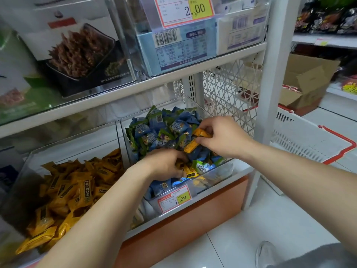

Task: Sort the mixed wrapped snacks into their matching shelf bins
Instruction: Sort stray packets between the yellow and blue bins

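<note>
A clear right bin (222, 170) on the bottom shelf holds a heap of blue and green wrapped snacks (164, 128) with yellow ones mixed in. My right hand (222, 138) is over that heap and pinches two yellow wrapped snacks (193, 144). My left hand (166, 165) is dug into the front of the same bin, fingers curled round yellow snacks (190, 172). The clear left bin (25, 167) beside it is filled with yellow wrapped snacks (73, 190).
The shelf above (135, 88) carries clear boxes with packaged goods and a price tag (183, 10). A white post (270, 74) frames the shelf on the right. A white shopping basket with red rim (313, 138) and a cardboard box (307, 84) stand on the floor.
</note>
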